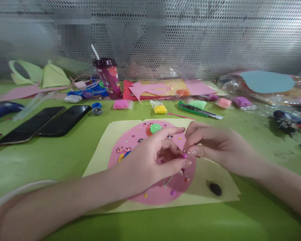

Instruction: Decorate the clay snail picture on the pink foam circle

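Over a pink paper circle, my left hand and my right hand meet fingertip to fingertip. Both pinch a small magenta bit of modelling clay, mostly covered by the fingers. My left index finger is stretched out above it. The circle lies on a pale yellow sheet and carries small clay figures, dots and a green disc. A dark oval lump of clay lies on the sheet near my right wrist.
Behind the sheet are bagged pink clay, bagged yellow clay and a green box cutter with its blade out. Two phones lie left. A cup with a straw stands before a perforated metal panel. Pliers-like tools sit right.
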{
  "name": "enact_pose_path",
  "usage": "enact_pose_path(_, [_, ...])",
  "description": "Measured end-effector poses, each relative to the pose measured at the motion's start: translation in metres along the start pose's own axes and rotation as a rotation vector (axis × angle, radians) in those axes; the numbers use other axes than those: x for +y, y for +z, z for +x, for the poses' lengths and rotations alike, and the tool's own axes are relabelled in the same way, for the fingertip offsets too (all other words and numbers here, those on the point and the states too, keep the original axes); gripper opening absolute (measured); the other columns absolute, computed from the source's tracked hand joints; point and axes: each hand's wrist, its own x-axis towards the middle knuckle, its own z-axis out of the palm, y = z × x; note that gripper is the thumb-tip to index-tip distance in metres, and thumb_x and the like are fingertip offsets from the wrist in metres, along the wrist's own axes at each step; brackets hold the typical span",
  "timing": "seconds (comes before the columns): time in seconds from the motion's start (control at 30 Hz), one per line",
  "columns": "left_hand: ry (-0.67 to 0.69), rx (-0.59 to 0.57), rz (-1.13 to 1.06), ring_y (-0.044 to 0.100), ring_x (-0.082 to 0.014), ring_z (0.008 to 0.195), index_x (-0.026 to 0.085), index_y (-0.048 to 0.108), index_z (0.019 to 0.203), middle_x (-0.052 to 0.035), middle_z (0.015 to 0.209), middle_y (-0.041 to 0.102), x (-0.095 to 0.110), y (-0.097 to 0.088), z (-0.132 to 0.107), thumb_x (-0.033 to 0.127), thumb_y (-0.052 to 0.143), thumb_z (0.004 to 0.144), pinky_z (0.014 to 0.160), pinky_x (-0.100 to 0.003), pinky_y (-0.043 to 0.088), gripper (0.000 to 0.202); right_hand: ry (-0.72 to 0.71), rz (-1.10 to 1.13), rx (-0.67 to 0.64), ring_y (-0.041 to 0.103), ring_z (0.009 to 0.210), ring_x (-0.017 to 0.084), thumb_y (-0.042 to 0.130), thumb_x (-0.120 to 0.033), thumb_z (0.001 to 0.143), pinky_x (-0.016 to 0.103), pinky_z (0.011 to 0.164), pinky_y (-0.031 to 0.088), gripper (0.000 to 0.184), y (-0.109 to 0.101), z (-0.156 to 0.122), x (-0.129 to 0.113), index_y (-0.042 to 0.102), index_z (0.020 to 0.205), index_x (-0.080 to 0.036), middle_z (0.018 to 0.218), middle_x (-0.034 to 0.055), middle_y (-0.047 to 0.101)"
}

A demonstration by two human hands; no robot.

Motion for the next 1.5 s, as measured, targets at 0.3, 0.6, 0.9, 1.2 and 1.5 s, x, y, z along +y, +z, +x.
enact_pose_path(0.3, [-0.010,-0.010,-0.007,0.057,-0.0121,0.084,0.033,0.041,0.128,0.0058,0.083,0.058,-0.0043,-0.0008,-0.0036,0.022,0.062,0.085,0.077,-0.027,0.047,0.050,0.040,0.110,0.092,0.051,0.064,0.008,0.067,-0.028,0.080,0.021,0.062,0.045,0.014,-0.0011,0.0020,0.0040,0.062,0.071,-0.019,0.075,-0.0017,0.052])
enact_pose_path(0.6, [-0.001,-0.005,0.030,0.060,-0.0143,0.089,0.027,0.040,0.129,0.0029,0.087,0.062,-0.0009,-0.0013,-0.0003,0.021,0.064,0.082,0.081,-0.029,0.048,0.053,0.004,0.088,0.023,0.056,0.069,0.010,0.068,-0.022,0.079,0.022,0.065,0.046,0.003,-0.0017,0.0004,0.0037,0.070,0.078,-0.021,0.079,-0.0007,0.056])
enact_pose_path(0.9, [0.013,-0.055,-0.019,0.060,-0.0110,0.086,0.031,0.042,0.126,0.0044,0.088,0.062,-0.0041,-0.0021,-0.0007,0.021,0.063,0.084,0.079,-0.024,0.049,0.048,-0.049,0.083,-0.048,0.055,0.068,0.008,0.069,-0.019,0.079,0.020,0.064,0.045,0.004,0.0015,-0.0003,0.0032,0.073,0.080,-0.021,0.074,-0.0023,0.057])
enact_pose_path(1.2, [0.021,-0.013,0.007,0.061,-0.0125,0.088,0.033,0.043,0.126,0.0044,0.089,0.062,-0.0047,-0.0013,-0.0018,0.021,0.064,0.083,0.080,-0.026,0.050,0.050,-0.031,0.143,-0.092,0.054,0.071,0.010,0.060,-0.018,0.085,0.023,0.062,0.044,0.014,-0.0037,-0.0006,0.0035,0.073,0.089,-0.021,0.079,0.0009,0.057])
enact_pose_path(1.5, [0.008,-0.014,0.016,0.062,-0.0125,0.086,0.034,0.042,0.127,0.0039,0.088,0.064,-0.0056,-0.0012,-0.0011,0.022,0.064,0.084,0.077,-0.026,0.050,0.049,-0.033,0.075,-0.072,0.055,0.073,0.011,0.061,-0.021,0.085,0.024,0.066,0.045,0.009,-0.0006,0.0016,0.0054,0.070,0.085,-0.021,0.080,0.0001,0.057])
